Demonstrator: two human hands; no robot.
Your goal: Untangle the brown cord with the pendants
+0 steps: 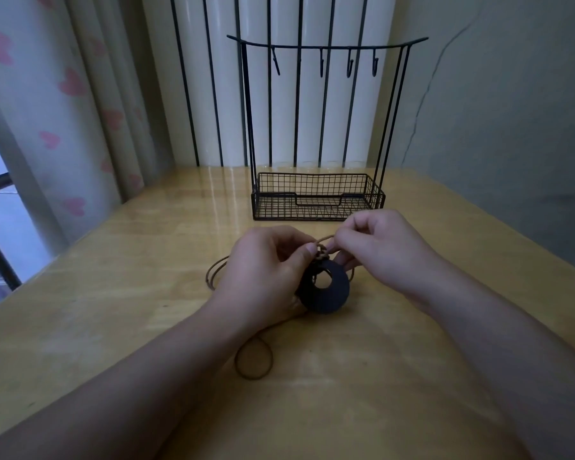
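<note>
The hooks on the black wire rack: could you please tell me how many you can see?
4 hooks, all hanging empty from the rack's top bar, left to right. None appear hidden.

The wooden table (pixel 146 293) has a glossy, light yellow-brown top that fills the lower part of the view and catches pale streaks of reflection toward its far edge. At about 12 o'clock on it stands a black wire rack (pixel 317 197), a mesh tray at its base with thin uprights carrying a curved bar of hooks above. Near the middle lies the brown cord (pixel 253 361): one loop rests on the wood at roughly 6 o'clock from the centre, and further loops lie at about 9 o'clock. A dark ring-shaped pendant (pixel 326 290) sits at the centre; whether it touches the wood cannot be told.
</note>
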